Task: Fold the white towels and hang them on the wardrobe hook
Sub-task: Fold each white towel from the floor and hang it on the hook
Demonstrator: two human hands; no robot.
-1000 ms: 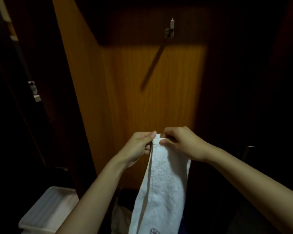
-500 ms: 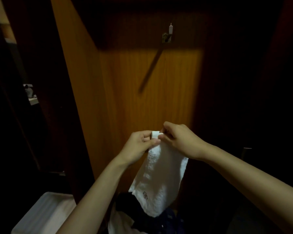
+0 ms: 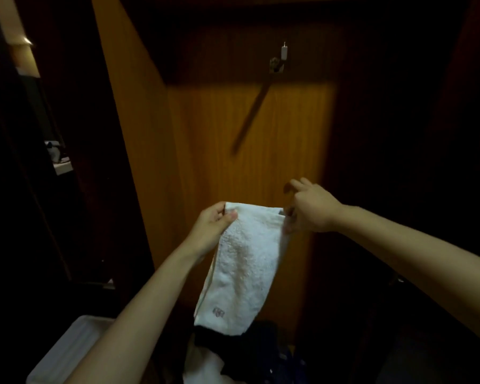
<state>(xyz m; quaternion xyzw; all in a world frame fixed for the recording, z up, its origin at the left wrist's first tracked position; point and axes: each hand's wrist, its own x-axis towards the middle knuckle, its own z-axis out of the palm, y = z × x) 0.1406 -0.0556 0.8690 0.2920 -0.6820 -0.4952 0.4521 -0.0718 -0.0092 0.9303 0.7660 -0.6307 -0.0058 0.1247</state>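
A white towel (image 3: 241, 267), folded double with a small logo near its lower edge, hangs in front of the wooden wardrobe panel (image 3: 250, 134). My left hand (image 3: 212, 227) pinches its top left corner. My right hand (image 3: 309, 209) pinches the top right corner, with its index finger lifted. The top edge is stretched flat between the two hands. High on the panel, above and slightly right of the towel, sits the metal hook (image 3: 279, 60), which is bare.
A white plastic bin (image 3: 64, 353) stands at the lower left. Dark clothes and another white cloth (image 3: 205, 367) lie heaped below the towel. A shelf (image 3: 63, 166) with small items juts out at the left. The surroundings are dark.
My hands have moved apart, spreading the towel's top edge wide. The towel is doubled and hangs shorter than a second ago.
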